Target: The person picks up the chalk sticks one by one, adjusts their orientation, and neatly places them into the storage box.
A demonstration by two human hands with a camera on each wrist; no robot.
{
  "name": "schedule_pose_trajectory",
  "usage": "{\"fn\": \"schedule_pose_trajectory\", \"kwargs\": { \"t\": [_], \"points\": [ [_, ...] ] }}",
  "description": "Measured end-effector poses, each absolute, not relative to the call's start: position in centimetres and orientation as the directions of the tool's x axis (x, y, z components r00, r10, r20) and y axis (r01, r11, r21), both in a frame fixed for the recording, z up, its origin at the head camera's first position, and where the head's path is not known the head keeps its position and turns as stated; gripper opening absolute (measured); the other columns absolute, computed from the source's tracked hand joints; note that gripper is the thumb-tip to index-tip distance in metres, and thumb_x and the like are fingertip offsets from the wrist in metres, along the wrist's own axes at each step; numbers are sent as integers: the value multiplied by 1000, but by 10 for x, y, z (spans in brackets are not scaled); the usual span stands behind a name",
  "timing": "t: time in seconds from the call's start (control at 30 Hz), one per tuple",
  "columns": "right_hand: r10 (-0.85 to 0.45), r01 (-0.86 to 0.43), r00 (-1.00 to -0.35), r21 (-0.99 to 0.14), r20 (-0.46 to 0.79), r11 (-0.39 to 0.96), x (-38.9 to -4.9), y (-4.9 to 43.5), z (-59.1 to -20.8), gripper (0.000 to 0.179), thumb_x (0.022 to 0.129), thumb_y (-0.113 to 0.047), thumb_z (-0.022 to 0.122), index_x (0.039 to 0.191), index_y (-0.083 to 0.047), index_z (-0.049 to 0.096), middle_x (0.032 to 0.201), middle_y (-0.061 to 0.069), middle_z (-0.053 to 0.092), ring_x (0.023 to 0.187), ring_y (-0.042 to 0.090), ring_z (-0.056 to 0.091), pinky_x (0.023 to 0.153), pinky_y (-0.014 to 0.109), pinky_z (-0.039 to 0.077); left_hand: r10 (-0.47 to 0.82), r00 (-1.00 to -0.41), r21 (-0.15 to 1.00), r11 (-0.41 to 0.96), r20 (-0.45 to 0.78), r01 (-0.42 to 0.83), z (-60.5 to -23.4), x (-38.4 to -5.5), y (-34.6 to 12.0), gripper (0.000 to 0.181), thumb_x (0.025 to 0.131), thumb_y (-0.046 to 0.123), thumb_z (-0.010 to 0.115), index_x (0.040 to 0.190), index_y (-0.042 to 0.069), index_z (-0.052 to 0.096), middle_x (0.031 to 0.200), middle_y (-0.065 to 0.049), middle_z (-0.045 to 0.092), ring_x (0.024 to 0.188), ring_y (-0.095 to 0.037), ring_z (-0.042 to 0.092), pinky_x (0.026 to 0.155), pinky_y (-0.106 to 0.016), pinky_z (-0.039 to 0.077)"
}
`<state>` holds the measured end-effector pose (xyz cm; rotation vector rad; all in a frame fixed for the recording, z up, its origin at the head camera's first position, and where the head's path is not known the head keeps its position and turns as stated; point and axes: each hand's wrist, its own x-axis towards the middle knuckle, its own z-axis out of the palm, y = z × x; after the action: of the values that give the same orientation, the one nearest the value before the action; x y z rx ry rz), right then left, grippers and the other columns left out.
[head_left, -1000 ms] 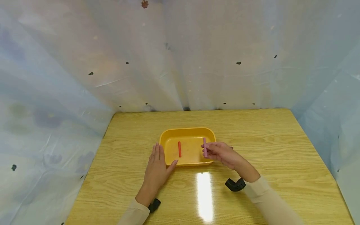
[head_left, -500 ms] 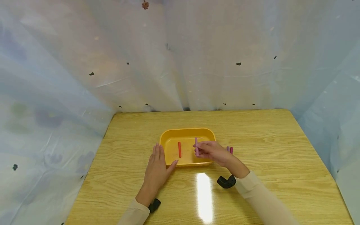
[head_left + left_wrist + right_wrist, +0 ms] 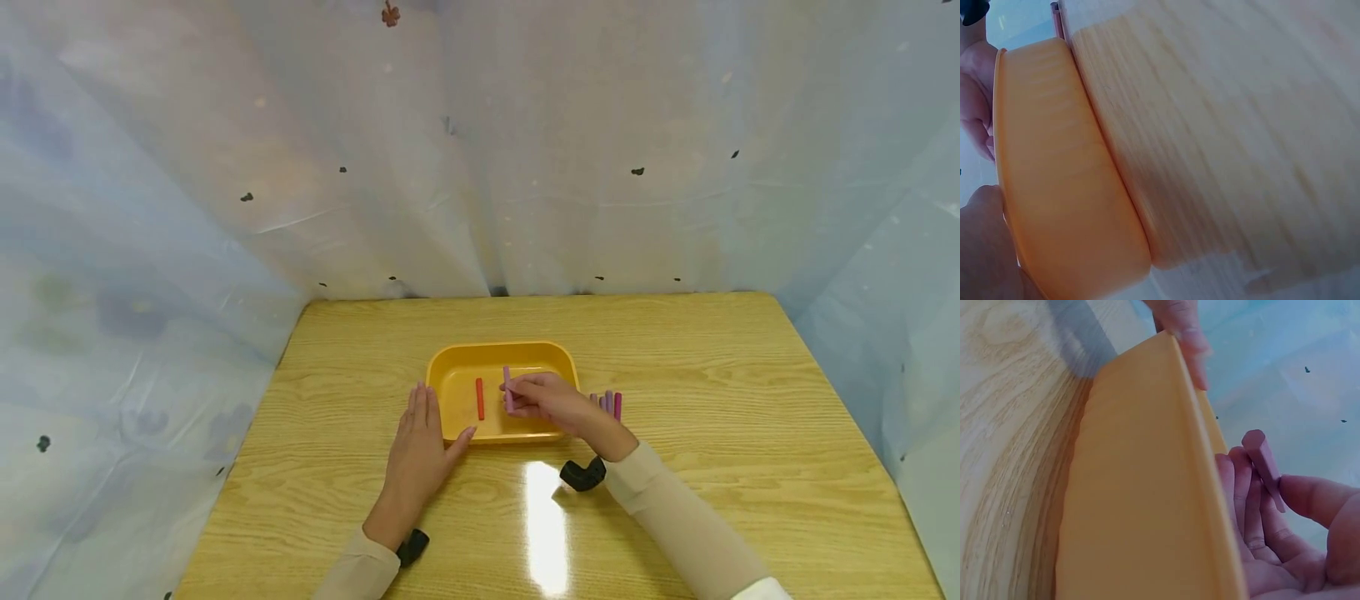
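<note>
A yellow tray (image 3: 457, 433) stands on the table, with a red crayon (image 3: 480, 399) lying in its left half. My left hand (image 3: 422, 446) rests at the tray's near left corner, fingers straight along its side and thumb over the near rim. Over the tray's middle, my right hand (image 3: 551, 402) pinches a light purple crayon (image 3: 507, 389) between thumb and fingers, just right of the red one. The right wrist view shows the held crayon (image 3: 1263, 462) to be six-sided. Whether it touches the tray floor, I cannot tell.
Several purple and magenta crayons (image 3: 617, 406) lie side by side on the wooden table (image 3: 720, 400) right of the tray, partly hidden behind my right wrist. A pale plastic curtain (image 3: 540, 208) hangs behind and at both sides of the table.
My right hand has moved left across the tray with the light purple crayon, closer to the red crayon. The crayons right of the tray have come into sight. The left hand stays put.
</note>
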<state>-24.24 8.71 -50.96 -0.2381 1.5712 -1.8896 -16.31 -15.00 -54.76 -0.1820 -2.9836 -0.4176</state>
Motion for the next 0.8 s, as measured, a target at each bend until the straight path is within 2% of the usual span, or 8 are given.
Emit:
{"fn": "schedule_pose_trajectory", "kwargs": {
  "t": [0.2,0.37,0.8],
  "points": [
    [-551,388,-775,-921,-311,-26,-247,80,-515,42,98,-13,45,124,21,45,118,35,50,82,17,63,82,34,50,101,-986,262,956,135,134,-547,-163,-150,99,86,71,30,146,-5,11,152,-22,7,140,-29,5,109,-45,20],
    [-532,406,-777,-914,-336,-15,-252,76,-524,41,97,-14,48,123,19,48,123,35,48,82,16,63,85,36,49,100,-986,260,956,136,133,-546,-162,-149,99,86,71,31,146,-5,11,152,-22,8,140,-29,6,109,-45,20],
    [-483,408,-786,-911,-387,67,-261,67,-539,35,97,-14,50,116,14,57,104,24,62,80,19,64,83,37,50,98,-988,269,955,120,127,-546,-163,-150,96,87,68,34,146,-4,11,153,-21,6,140,-28,4,109,-45,19]
  ]
}}
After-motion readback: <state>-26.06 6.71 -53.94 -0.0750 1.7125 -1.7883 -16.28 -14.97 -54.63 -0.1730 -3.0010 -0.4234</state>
